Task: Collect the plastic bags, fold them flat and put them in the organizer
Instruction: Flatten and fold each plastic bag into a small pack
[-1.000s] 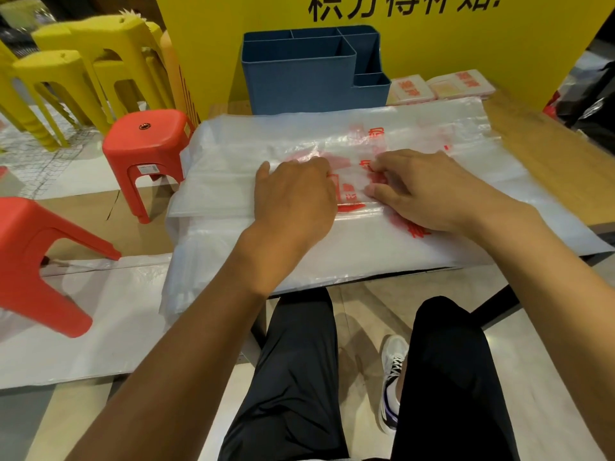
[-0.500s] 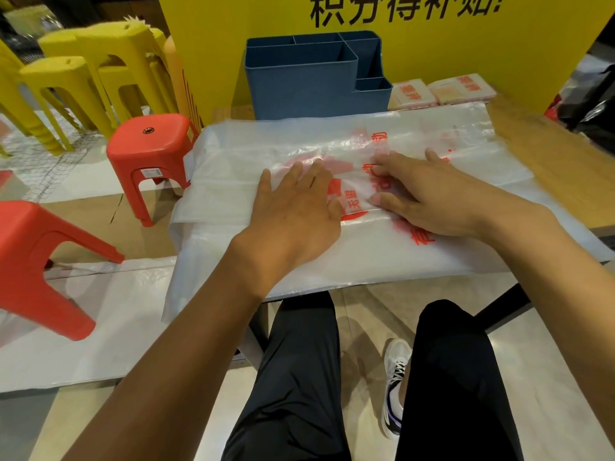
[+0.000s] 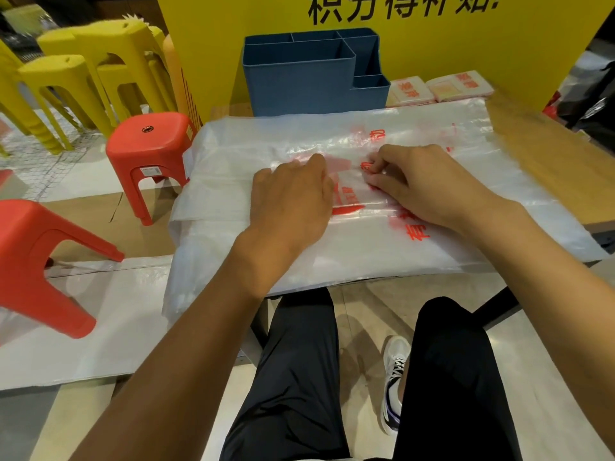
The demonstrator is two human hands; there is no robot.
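A large clear plastic bag (image 3: 332, 141) with red print lies spread over the wooden table (image 3: 545, 168), its left part hanging off the edge. A lengthwise fold runs across its middle. My left hand (image 3: 289, 201) rests palm down on the folded layer, fingers curled at its far edge. My right hand (image 3: 422, 184) lies beside it, its fingertips pinching the plastic near the red print. The blue organizer (image 3: 309, 74), with several compartments, stands upright at the back of the table, behind the bag.
Two small folded packets (image 3: 439, 88) lie right of the organizer against a yellow board (image 3: 432, 34). Red stools (image 3: 149, 144) and stacked yellow stools (image 3: 83, 71) stand on the floor at the left. White sheeting (image 3: 83, 327) covers the floor below. My legs are under the table.
My left hand's fingers have curled from flat to bent on the fold. My right hand's fingertips have drawn in from flat and now pinch the plastic. The bag has stayed put.
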